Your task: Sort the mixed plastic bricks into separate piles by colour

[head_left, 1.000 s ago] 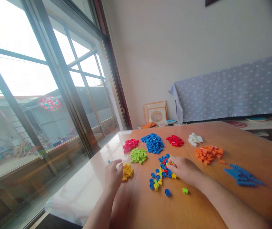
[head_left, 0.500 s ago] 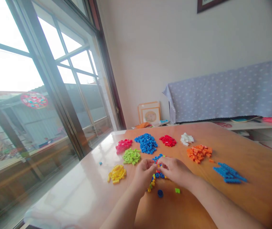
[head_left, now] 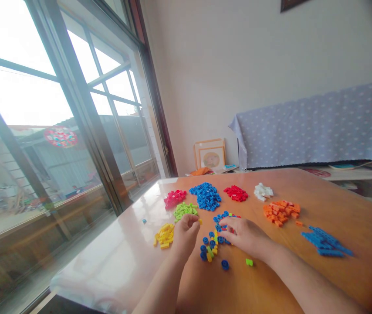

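My left hand is closed in a pinch at the near side of the lime green pile; a small yellow piece shows at its fingertips. Right of it, my right hand hovers over the mixed pieces with thumb and forefinger apart, and nothing can be made out between them. Under and beside that hand lie blue round pieces with some red and green ones, partly hidden. Between the hands, blue wheels, yellow and green bricks lie in a loose group.
Yellow, pink, blue, red, white and orange piles stand around. Long blue pieces lie at right. Nearer are a blue wheel and a green brick.
My hands, earlier together over the mixed pieces, have moved apart. The left one has gone left, uncovering the pieces between them. The view has shifted slightly.
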### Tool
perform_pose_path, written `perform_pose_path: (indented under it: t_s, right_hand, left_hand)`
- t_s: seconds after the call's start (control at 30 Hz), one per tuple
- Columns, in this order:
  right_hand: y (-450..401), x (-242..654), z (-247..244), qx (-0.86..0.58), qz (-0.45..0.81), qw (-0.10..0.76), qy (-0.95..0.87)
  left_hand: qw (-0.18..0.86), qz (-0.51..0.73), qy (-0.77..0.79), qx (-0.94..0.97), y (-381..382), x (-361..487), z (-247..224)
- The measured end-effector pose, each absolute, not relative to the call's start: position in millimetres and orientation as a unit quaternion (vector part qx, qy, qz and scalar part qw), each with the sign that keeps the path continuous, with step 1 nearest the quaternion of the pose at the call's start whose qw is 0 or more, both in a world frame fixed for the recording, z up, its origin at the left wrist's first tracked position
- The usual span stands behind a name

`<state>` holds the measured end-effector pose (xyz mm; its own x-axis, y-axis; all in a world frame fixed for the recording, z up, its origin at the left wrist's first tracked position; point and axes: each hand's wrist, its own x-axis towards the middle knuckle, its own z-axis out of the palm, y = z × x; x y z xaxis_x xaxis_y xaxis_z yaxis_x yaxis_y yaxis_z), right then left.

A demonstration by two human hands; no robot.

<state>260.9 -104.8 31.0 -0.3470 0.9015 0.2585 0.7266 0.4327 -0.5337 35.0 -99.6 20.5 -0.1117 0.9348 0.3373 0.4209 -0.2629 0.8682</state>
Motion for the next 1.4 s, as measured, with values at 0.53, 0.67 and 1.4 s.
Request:
perform_pose_path:
  t_s: [0.53,0.67,1.4]
  right_hand:
    - [-95,267,16,-0.508,0.152,0.291,-0.797]
    - [-95,268,17,-0.508,0.147,0.288,-0.798]
    - [-97,270,17,-0.488,0.157,0.31,-0.801]
  left_hand:
    - [0.007,0.357,0.799,0.484,-94,-111,-3]
    - [0.024,0.323,0.814,0.481,-92,-114,-10]
    - [0.038,0.312,0.814,0.489,-92,-112,-14]
